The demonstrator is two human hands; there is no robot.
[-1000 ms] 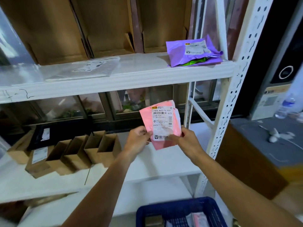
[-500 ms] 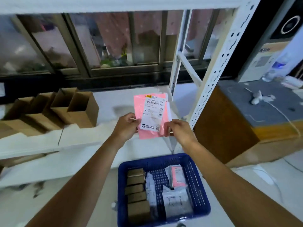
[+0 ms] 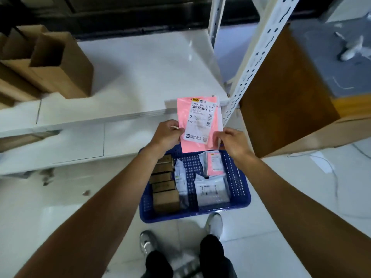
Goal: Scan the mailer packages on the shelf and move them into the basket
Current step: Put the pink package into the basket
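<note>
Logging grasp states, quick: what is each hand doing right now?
Left hand: pinches the pink mailer by its left edge.
Right hand: pinches its lower right edge.

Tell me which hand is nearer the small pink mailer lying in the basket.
Right. The right hand sits just above the small pink mailer; the left hand is farther off, above the brown boxes at the left of the basket.

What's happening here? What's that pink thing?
A person is standing by a white shelf, holding a pink mailer up with both hands. The left hand pinches its left edge and the right hand pinches its lower right corner. It hangs just above a blue basket on the floor, which already holds small brown boxes and other mailers. The pink one isn't in the basket yet.
</note>
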